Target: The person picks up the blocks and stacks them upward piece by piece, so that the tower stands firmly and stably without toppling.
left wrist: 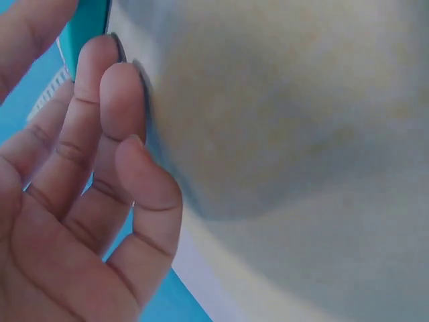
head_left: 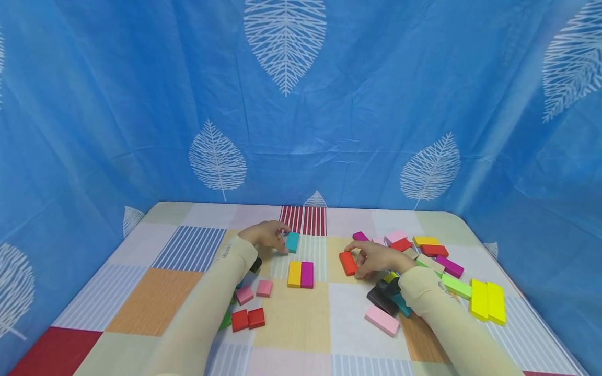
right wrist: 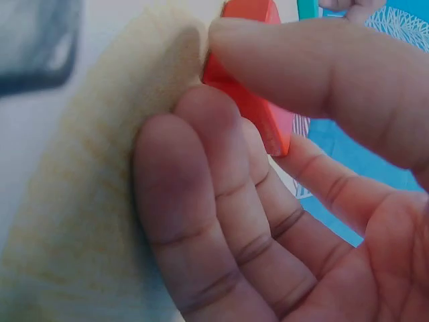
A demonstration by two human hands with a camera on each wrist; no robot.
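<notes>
Head view: the left hand pinches a teal block just below the frame's centre, and the right hand grips a red block a little right of there. Lower between them I see a yellow-orange block touching a purple block, all on patchwork cloth.

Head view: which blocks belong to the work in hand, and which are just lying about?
In hand:
teal block, held by the left hand
red block, held by the right hand

Seemingly lying about:
bright yellow blocks, far right
pink block, front
two red blocks by the left sleeve
</notes>
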